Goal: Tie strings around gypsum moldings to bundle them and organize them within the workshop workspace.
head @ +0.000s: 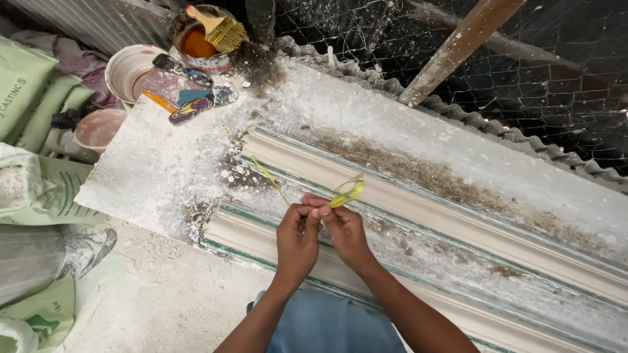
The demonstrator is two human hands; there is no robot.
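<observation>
My left hand (296, 238) and my right hand (345, 230) meet above a long cream moulding mould (418, 216) that lies on a plaster-dusted table (163, 163). Both pinch a thin yellow string (345, 193). One straight end runs up and left from my left fingers. A looped, tangled part sticks up from my right fingers. My forearms come in from the bottom edge, over blue clothing.
At the back left stand a tin of orange liquid with a brush (208, 31), a white bowl (131, 68), scrapers (186, 98) and a pink bowl (98, 127). Green and white sacks (29, 91) lie at the left. Wire mesh (523, 78) and a wooden pole (458, 49) line the back.
</observation>
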